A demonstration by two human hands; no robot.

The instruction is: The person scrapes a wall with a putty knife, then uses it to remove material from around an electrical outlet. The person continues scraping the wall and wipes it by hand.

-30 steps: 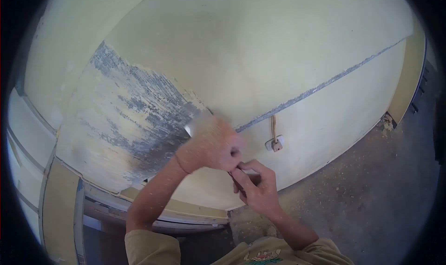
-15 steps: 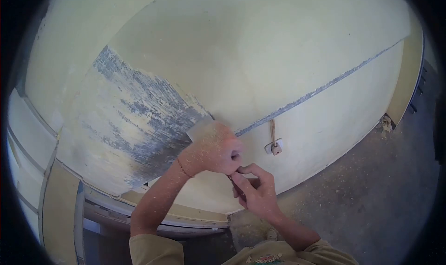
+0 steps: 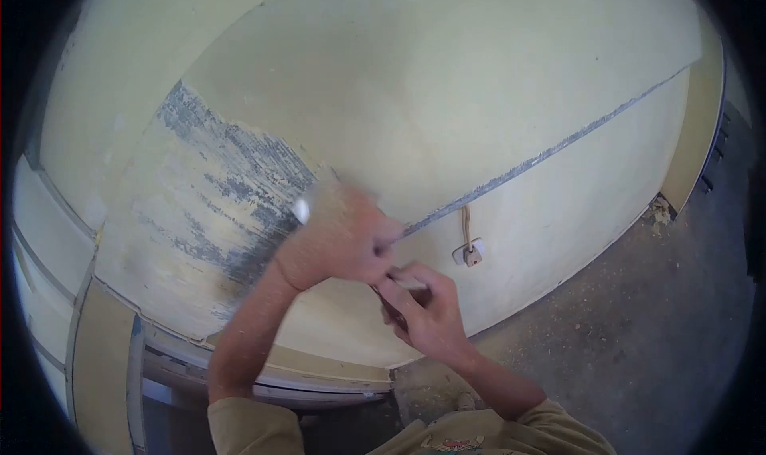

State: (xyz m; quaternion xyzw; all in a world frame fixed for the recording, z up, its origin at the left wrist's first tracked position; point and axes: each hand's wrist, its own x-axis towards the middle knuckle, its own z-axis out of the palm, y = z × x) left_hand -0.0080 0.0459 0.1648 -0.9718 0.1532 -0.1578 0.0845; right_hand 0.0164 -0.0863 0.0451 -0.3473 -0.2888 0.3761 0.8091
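My left hand is closed in a fist against the wall, at the right edge of a scraped patch of grey streaks and pale paint. A shiny pale edge of a flat tool shows beyond the hand; the rest of it is hidden. Just below and to the right, my right hand has its fingers pinched round something thin and dark, close beneath the left fist. What that is I cannot make out. Pale dust covers my left hand and forearm.
A grey scraped line runs up the wall to the right. Below it hangs a socket on a brown cable. The dusty grey floor lies at the lower right. Window or door framing stands at the left, with a ledge along the bottom.
Both hands have moved left and slightly, the left one upward too. The tool's pale edge has shifted left and now shines brightly, over the scraped patch.
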